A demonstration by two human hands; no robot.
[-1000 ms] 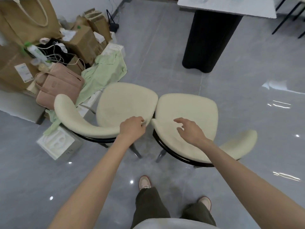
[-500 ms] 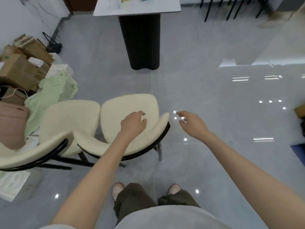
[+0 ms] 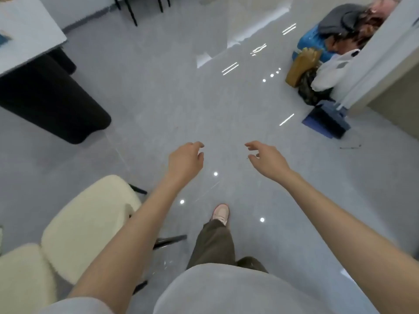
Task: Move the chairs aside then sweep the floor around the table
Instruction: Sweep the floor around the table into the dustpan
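Note:
A cream upholstered chair (image 3: 90,223) with black legs stands at the lower left, a second cream chair (image 3: 22,277) beside it at the frame's edge. My left hand (image 3: 186,160) hovers over bare floor past the chair, fingers loosely curled, holding nothing. My right hand (image 3: 266,158) is level with it to the right, fingers apart, empty. The white-topped table (image 3: 27,41) on its black pedestal base (image 3: 52,103) is at the upper left. A blue dustpan (image 3: 326,121) sits on the floor at the right against a white wall corner.
Bags and bundles are piled at the upper right: a brown bag (image 3: 301,66), a white plastic bag (image 3: 333,71), a blue bundle (image 3: 313,41). Black chair legs (image 3: 131,10) stand at the top. My foot (image 3: 221,213) steps forward on the glossy grey floor.
My view has swung right, away from the chairs. My left hand has come off the chair seat; both hands now hang empty over open floor, and the dustpan corner has come into view.

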